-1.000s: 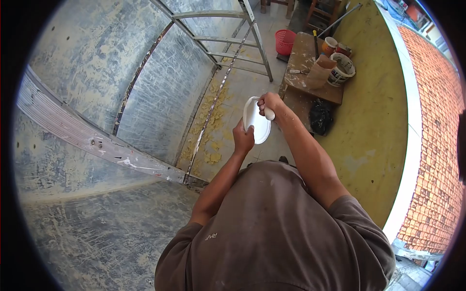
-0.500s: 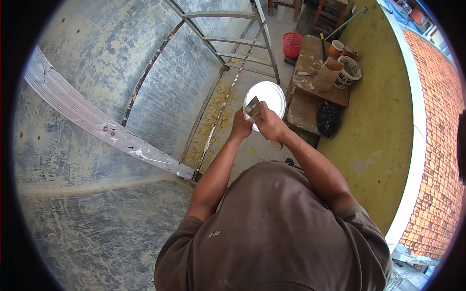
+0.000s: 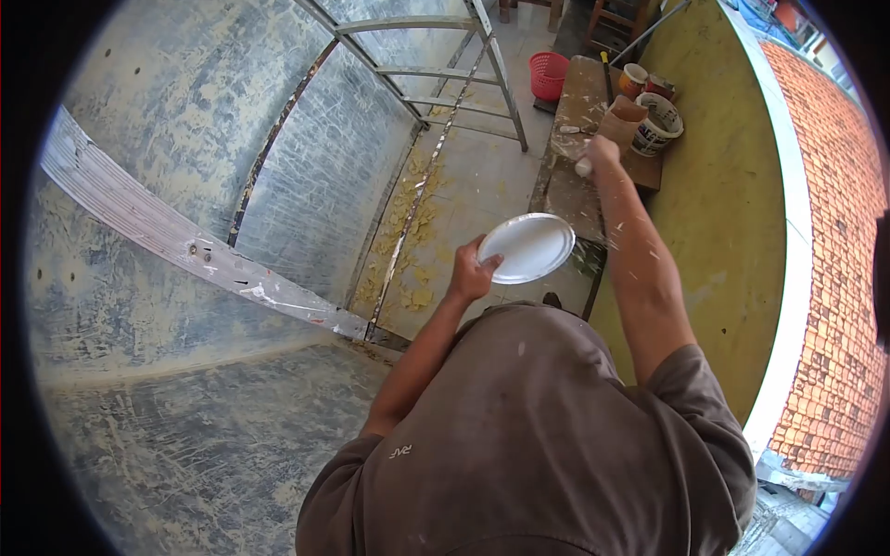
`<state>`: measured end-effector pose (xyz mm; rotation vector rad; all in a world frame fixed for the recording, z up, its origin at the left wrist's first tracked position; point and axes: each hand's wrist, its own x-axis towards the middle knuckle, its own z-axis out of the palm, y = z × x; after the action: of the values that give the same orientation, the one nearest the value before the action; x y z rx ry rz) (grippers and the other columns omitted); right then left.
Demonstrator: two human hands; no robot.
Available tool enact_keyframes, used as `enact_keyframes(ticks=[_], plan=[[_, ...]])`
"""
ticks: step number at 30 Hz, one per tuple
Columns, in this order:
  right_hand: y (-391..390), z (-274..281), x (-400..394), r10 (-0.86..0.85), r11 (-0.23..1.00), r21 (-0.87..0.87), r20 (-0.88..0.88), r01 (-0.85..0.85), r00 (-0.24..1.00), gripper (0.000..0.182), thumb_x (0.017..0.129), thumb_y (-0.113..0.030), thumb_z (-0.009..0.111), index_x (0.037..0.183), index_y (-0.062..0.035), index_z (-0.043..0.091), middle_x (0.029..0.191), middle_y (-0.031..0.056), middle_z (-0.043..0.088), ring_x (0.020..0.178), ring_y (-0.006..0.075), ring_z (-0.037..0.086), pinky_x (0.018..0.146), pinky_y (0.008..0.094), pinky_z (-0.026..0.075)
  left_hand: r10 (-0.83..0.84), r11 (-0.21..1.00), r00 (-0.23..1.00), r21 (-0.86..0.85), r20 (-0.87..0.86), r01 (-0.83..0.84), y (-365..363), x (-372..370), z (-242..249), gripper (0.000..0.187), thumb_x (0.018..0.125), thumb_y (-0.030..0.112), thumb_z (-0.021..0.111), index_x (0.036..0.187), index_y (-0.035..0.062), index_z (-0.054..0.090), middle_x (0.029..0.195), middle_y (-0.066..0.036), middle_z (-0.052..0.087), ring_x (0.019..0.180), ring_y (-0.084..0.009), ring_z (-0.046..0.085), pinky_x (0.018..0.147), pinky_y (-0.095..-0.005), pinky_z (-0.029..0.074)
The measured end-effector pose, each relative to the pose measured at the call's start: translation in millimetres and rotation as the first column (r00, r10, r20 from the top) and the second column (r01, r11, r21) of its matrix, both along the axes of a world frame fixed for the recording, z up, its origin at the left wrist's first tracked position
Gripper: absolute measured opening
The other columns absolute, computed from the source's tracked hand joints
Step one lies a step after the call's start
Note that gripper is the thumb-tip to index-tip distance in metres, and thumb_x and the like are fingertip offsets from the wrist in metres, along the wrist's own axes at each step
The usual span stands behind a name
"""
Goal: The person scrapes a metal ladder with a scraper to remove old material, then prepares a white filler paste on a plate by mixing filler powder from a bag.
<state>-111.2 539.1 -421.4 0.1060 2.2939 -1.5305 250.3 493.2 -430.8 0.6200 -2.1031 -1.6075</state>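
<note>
My left hand [image 3: 476, 275] grips the rim of a round white bucket lid [image 3: 538, 246], its thumb on the face and the lid tilted over the floor. My right hand [image 3: 604, 153] is stretched out over the paint-spotted wooden bench [image 3: 588, 88], closed around a scraper whose pale handle end [image 3: 583, 168] sticks out below the fist. The scraper's blade is not clear to see. Just beyond this hand stands an open brown paper bag [image 3: 619, 128]. A small light-handled tool [image 3: 577, 130] lies on the bench to its left.
A paint-smeared white bucket [image 3: 660, 127] and an orange tub [image 3: 634, 81] stand on the bench by the yellow wall [image 3: 718, 213]. A red basket [image 3: 549, 76] and a metal scaffold frame [image 3: 505, 83] are ahead. Yellowish scrapings [image 3: 417, 232] litter the floor beside the patchy grey wall [image 3: 315, 167].
My right hand has left the lid with the scraper and reached forward and right to the bench. The lid has come closer to my body and tilted in my left hand.
</note>
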Motion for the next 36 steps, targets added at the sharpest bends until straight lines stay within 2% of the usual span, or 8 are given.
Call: enact_keyframes(ticks=[4, 8, 12, 22, 26, 30, 32, 36], plan=[[37.1, 71.4, 51.0, 0.154, 0.940, -0.327, 0.149, -0.099, 0.977, 0.006, 0.084, -0.008, 0.047, 0.087, -0.0040, 0.043, 0.061, 0.0043, 0.046, 0.048, 0.0178, 0.050, 0.043, 0.0369, 0.044, 0.285, 0.942, 0.957, 0.196, -0.045, -0.272, -2.6, -2.8, -9.8, 0.029, 0.080, 0.004, 0.064, 0.107, -0.0049, 0.061, 0.096, -0.012, 0.067, 0.086, -0.0179, 0.063, 0.080, -0.0311, 0.049], [33.7, 27.2, 98.1, 0.156, 0.988, 0.070, -0.481, -0.139, 0.863, 0.021, 0.088, -0.014, 0.049, 0.103, -0.0030, 0.039, 0.068, 0.0109, 0.059, 0.060, 0.0244, 0.061, 0.057, 0.0388, 0.048, 0.358, 0.833, 0.928, 0.484, -0.103, -0.267, -18.3, -19.2, -8.5, 0.028, 0.079, 0.000, 0.063, 0.107, -0.0023, 0.061, 0.098, -0.009, 0.065, 0.090, -0.0152, 0.061, 0.083, -0.0302, 0.046], [24.2, 36.4, 137.6, 0.213, 0.977, 0.053, -0.349, -0.207, 0.913, 0.032, 0.089, -0.017, 0.047, 0.113, 0.0005, 0.034, 0.091, 0.0366, 0.058, 0.093, 0.0521, 0.056, 0.081, 0.0557, 0.041, 0.305, 0.801, 0.933, 0.581, -0.190, -0.143, -1.5, -36.4, 10.8, 0.043, 0.076, -0.001, 0.063, 0.118, -0.0029, 0.054, 0.109, -0.010, 0.062, 0.095, -0.0188, 0.060, 0.085, -0.0307, 0.047], [16.8, 103.1, 125.5, 0.447, 0.875, 0.230, -0.722, -0.426, 0.528, 0.034, 0.093, -0.013, 0.047, 0.120, 0.0007, 0.032, 0.073, 0.0307, 0.059, 0.071, 0.0535, 0.053, 0.062, 0.0592, 0.040, -0.104, 0.686, 0.987, 0.710, -0.121, 0.159, -24.6, -63.9, 43.1, 0.047, 0.078, 0.002, 0.065, 0.123, -0.0028, 0.052, 0.111, -0.011, 0.063, 0.101, -0.0201, 0.061, 0.090, -0.0336, 0.047], [41.5, 146.2, 163.5, 0.749, 0.637, -0.128, -0.129, -0.760, 0.649, 0.054, 0.091, -0.011, 0.049, 0.136, 0.0037, 0.023, 0.064, 0.0131, 0.059, 0.054, 0.0210, 0.058, 0.054, 0.0379, 0.047, -0.038, 0.762, 0.985, 0.632, -0.171, 0.139, -25.8, -69.5, 27.8, 0.049, 0.080, 0.002, 0.065, 0.127, 0.0014, 0.050, 0.115, -0.009, 0.062, 0.106, -0.0202, 0.061, 0.091, -0.0342, 0.048], [36.3, 113.3, 176.2, 0.765, 0.586, 0.065, -0.374, -0.808, 0.525, 0.059, 0.088, -0.010, 0.048, 0.139, 0.0050, 0.022, 0.073, 0.0181, 0.060, 0.057, 0.0261, 0.059, 0.060, 0.0400, 0.049, 0.033, 0.751, 0.957, 0.639, -0.288, 0.167, -22.3, -84.6, 33.2, 0.060, 0.078, -0.006, 0.059, 0.135, 0.0017, 0.041, 0.128, -0.009, 0.054, 0.115, -0.0196, 0.054, 0.099, -0.0343, 0.043], [29.6, 113.2, 178.2, 0.747, 0.653, 0.197, -0.325, -0.731, 0.580, 0.057, 0.084, -0.007, 0.047, 0.133, 0.0094, 0.024, 0.093, 0.0384, 0.060, 0.088, 0.0511, 0.060, 0.082, 0.0515, 0.046, 0.116, 0.766, 0.948, 0.634, -0.297, 0.105, -21.8, -90.8, 32.4, 0.062, 0.078, -0.010, 0.055, 0.136, 0.0020, 0.039, 0.131, -0.010, 0.052, 0.119, -0.0210, 0.053, 0.101, -0.0347, 0.042], [27.9, 115.2, 169.7, 0.762, 0.636, 0.078, -0.217, -0.768, 0.610, 0.056, 0.084, -0.008, 0.045, 0.131, 0.0123, 0.024, 0.092, 0.0403, 0.058, 0.090, 0.0517, 0.060, 0.083, 0.0515, 0.046, 0.113, 0.834, 0.952, 0.548, -0.286, 0.066, -19.4, -98.6, 33.7, 0.065, 0.077, -0.013, 0.053, 0.138, 0.0023, 0.037, 0.133, -0.011, 0.050, 0.121, -0.0220, 0.051, 0.102, -0.0347, 0.041]])
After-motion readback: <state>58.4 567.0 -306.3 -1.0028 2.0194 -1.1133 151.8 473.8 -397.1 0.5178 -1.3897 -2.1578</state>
